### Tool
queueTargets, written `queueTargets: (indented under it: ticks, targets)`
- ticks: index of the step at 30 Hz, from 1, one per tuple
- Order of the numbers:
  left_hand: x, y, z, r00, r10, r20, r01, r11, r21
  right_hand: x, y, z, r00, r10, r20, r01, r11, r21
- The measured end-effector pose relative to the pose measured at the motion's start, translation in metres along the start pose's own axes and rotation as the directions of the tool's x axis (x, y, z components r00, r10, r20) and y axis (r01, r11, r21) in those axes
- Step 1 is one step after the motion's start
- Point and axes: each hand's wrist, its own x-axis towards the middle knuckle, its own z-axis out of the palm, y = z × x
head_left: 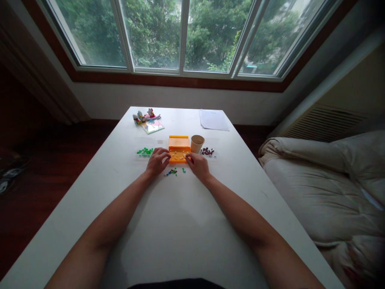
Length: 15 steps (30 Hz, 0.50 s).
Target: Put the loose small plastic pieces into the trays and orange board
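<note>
A small orange plastic box (179, 162) lies with its lid raised at the back, and several pale little pieces are scattered inside. Curled fingers of my left hand (158, 160) close on its left edge. Over the right side of the tray, the thumb and fingers of my right hand (197, 163) are pinched together; what is between them is too small to make out. Green pieces (144, 151) lie in a clear container left of the box, dark brown pieces (207, 151) in another at the right. Loose blue and green pieces (171, 172) rest in front.
A paper cup (197, 143) stands close behind my right hand. Small figurines (147, 115) and a colourful card (152, 126) are at the table's far left, paper sheets (213, 120) at the far right. A padded sofa (319, 188) flanks the white table (180, 233).
</note>
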Motion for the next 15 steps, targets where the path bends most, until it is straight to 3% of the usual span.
queueTargets:
  ticks: [4, 11, 15]
  targets:
    - [0.000, 0.001, 0.002, 1.000, 0.014, 0.003, -0.014, 1.000, -0.002, 0.008, 0.009, -0.002, 0.992, 0.110, -0.062, -0.113, 0.993, -0.042]
    - [0.001, 0.001, -0.003, 1.000, 0.026, -0.001, -0.026, 1.000, 0.009, 0.001, 0.016, -0.006, 0.996, 0.060, -0.060, -0.058, 0.998, 0.031]
    - [0.002, 0.011, -0.004, 0.992, 0.107, 0.062, -0.108, 0.994, 0.022, -0.003, 0.014, -0.006, 0.996, 0.042, -0.078, -0.036, 0.997, 0.067]
